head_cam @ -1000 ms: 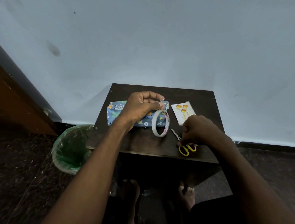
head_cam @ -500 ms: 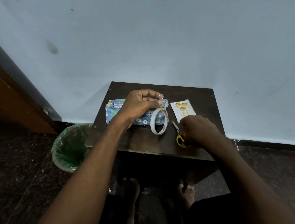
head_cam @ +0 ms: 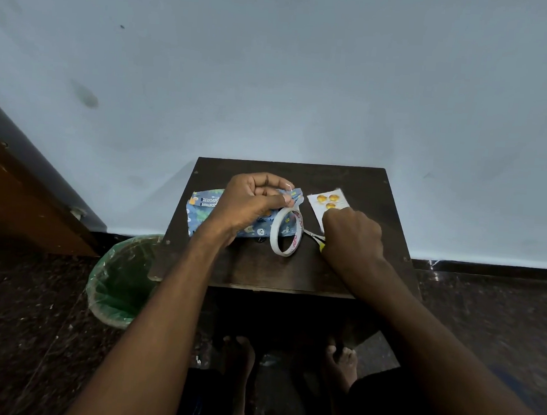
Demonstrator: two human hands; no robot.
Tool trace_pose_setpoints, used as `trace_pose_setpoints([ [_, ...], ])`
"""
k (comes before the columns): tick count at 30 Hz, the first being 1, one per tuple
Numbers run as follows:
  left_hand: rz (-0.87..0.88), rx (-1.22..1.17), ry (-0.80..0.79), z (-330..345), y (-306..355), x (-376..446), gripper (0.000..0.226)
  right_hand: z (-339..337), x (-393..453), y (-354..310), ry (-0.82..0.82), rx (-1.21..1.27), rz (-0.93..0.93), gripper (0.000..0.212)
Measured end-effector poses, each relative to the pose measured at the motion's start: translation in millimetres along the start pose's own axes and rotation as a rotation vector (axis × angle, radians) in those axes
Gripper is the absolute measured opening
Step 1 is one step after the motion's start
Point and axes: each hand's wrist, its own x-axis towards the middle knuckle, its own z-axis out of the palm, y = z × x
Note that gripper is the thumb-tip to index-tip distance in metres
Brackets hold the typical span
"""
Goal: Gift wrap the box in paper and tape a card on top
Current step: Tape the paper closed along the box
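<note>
I see the left hand (head_cam: 253, 202) pinching a strip of tape above the wrapped box (head_cam: 206, 212), with the tape roll (head_cam: 286, 232) hanging below its fingertips. The box lies at 10 o'clock on the dark table (head_cam: 260, 268). The right hand (head_cam: 351, 236) is closed around the scissors (head_cam: 316, 237) at 3 o'clock of the roll. The card (head_cam: 326, 200) lies at 1 o'clock, just beyond that hand. A green bin (head_cam: 119, 280) stands at 8 o'clock.

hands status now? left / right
Left hand: fingers pinched on the tape end, tape roll hanging below.
Right hand: closed on the scissors.
</note>
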Motion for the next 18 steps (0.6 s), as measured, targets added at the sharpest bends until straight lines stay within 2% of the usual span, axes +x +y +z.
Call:
trace_pose_setpoints([
  [5,0.029,0.022,-0.026,-1,-2,1,0.025,-6,-1,25,0.03,0.026,0.043,0.026],
  [9,0.045,0.045,-0.023,-2,-3,4,0.024,-8,13,42,0.11,0.343,0.045,0.045],
  [12,0.049,0.054,-0.012,-2,-4,3,0.022,-5,24,38,0.089,0.596,0.008,0.047],
  [18,0.062,0.052,-0.02,-2,-3,4,0.019,-11,32,52,-0.022,0.702,-0.118,0.036],
])
